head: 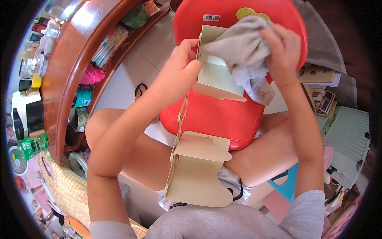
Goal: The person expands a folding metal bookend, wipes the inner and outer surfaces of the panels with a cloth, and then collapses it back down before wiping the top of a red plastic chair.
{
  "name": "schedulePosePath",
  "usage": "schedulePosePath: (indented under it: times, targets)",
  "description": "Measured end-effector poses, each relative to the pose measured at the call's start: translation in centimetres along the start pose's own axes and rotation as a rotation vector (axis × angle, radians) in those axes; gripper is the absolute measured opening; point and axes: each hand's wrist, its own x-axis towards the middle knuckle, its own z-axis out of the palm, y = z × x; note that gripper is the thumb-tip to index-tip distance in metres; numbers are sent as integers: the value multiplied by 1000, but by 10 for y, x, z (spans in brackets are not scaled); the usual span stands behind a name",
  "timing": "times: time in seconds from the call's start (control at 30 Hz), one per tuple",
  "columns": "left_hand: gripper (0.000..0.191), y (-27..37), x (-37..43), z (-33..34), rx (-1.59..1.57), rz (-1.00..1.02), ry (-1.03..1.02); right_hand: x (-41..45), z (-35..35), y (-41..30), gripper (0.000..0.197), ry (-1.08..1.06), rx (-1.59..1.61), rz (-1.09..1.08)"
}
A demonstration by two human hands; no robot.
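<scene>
A cream-coloured organizer with two open compartments (pixel 198 179) joined by a narrow strip stretches from my lap up onto a red plastic chair (pixel 209 119). My left hand (pixel 182 68) grips the left edge of its upper compartment (pixel 220 83), the fingertips partly behind the edge. A crumpled grey cloth (pixel 244 50) hangs over that compartment's right side, and my right hand (pixel 282 50), slightly blurred, is closed on the cloth's right part. The lower compartment lies above my lap, touched by neither hand.
Left stands a brown wooden table (pixel 67 59) with bottles on top and a shelf of books and packages underneath. A light green case (pixel 347 140) and a small wooden organizer (pixel 323 100) are at right, with a blue plastic stool (pixel 285 185) by my right thigh.
</scene>
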Motion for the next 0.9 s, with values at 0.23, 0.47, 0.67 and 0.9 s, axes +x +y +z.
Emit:
schedulePosePath:
  times: [0.23, 0.47, 0.67, 0.9]
  targets:
    - [45, 0, -2, -3, -13, 34, -29, -81, 30, -36, 20, -478, 253, -320]
    - [47, -5, -1, -5, 75, 52, 47, 1, -9, 2, 26, -95, 39, -63]
    - [49, -7, -4, -1, -47, 17, 53, -16, 9, -52, 28, -430, 163, 119]
    - [50, -6, -2, 1, -28, -1, 43, -47, 43, -91, 49, -673, 448, -147]
